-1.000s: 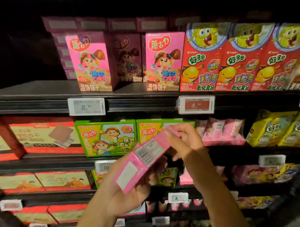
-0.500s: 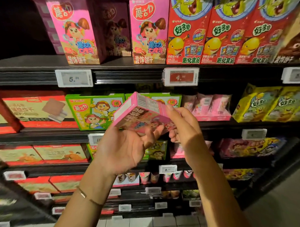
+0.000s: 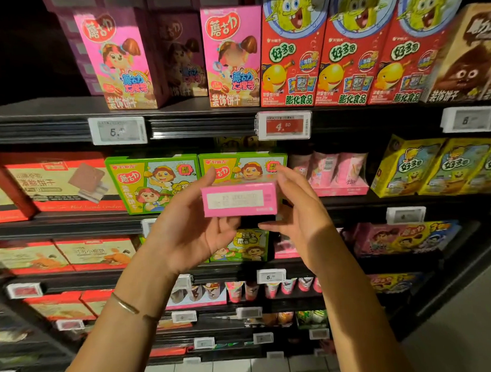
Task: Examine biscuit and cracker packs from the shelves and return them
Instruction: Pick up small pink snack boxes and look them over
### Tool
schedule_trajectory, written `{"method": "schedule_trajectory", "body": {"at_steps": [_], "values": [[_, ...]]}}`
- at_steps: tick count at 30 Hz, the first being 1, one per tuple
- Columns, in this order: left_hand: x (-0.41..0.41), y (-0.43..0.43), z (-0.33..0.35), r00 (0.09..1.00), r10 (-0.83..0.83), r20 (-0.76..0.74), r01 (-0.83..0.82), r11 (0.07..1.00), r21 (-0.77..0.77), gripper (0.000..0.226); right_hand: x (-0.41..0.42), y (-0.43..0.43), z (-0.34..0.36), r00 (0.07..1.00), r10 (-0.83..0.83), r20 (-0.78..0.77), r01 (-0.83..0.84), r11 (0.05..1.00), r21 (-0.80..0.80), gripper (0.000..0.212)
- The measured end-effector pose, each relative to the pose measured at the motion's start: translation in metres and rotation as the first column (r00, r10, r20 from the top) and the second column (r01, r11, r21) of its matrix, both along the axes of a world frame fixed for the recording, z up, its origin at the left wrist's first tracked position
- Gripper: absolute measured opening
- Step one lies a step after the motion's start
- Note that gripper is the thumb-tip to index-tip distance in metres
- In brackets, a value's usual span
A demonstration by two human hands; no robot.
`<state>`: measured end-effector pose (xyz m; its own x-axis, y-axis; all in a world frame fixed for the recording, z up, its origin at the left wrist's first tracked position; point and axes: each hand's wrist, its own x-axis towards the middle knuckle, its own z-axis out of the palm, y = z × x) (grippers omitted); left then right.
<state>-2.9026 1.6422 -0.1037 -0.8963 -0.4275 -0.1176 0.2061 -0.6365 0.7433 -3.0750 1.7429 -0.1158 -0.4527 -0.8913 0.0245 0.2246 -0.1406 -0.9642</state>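
Pink cardboard box (image 3: 239, 200), small rectangular carton, held level at mid-frame with a narrow face toward the camera; that face is glossy pink with a white printed label panel. Left hand (image 3: 190, 229) grips its left end, thumb up along the side, fingers curled under. Right hand (image 3: 301, 220) grips the right end, fingers wrapped over the top corner. The box is off the shelves, just in front of two flat green cartons (image 3: 152, 183) on the second shelf. Top shelf (image 3: 203, 126), dark ridged edge, carries upright tall pink boxes (image 3: 117, 59) and red boxes (image 3: 292, 53). Thin metal bracelet (image 3: 126, 304) on the left wrist.
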Motion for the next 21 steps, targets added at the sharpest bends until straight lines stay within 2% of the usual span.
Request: {"method": "schedule_trajectory", "body": {"at_steps": [1,3,6,10,12,15,18,21], "values": [[-0.002,0.001,0.001,1.0,0.027,0.016,-0.026,0.999,-0.026,0.064,0.0,0.0,0.001,1.0,0.0,0.003,0.0,1.0,0.01,0.059],[-0.006,0.003,0.006,0.992,0.101,0.07,-0.093,0.989,-0.114,0.076,0.001,-0.001,0.004,1.0,0.003,-0.009,-0.003,1.0,0.031,0.06],[-0.013,0.006,0.013,0.969,0.209,0.132,-0.182,0.964,-0.193,0.089,0.004,-0.002,0.005,0.999,0.043,0.03,-0.045,0.997,0.062,0.052],[-0.019,0.013,0.016,0.93,0.316,0.186,-0.241,0.909,-0.339,0.07,0.006,-0.001,0.002,0.979,0.123,0.16,-0.129,0.991,0.028,0.045],[-0.02,0.017,0.015,0.922,0.33,0.201,-0.245,0.901,-0.357,0.064,0.005,-0.001,-0.001,0.972,0.143,0.186,-0.142,0.99,-0.019,0.04],[-0.018,0.02,0.016,0.935,0.316,0.159,-0.256,0.915,-0.311,0.053,0.002,-0.002,-0.006,0.972,0.162,0.168,-0.151,0.986,-0.074,0.032],[-0.016,0.02,0.018,0.927,0.367,0.079,-0.329,0.895,-0.3,0.077,-0.001,-0.002,-0.006,0.977,0.135,0.167,-0.124,0.99,-0.073,0.034],[-0.016,0.021,0.014,0.854,0.512,-0.095,-0.502,0.761,-0.411,0.094,-0.004,-0.001,-0.002,0.969,0.15,0.198,-0.138,0.988,-0.071,0.053]]}}
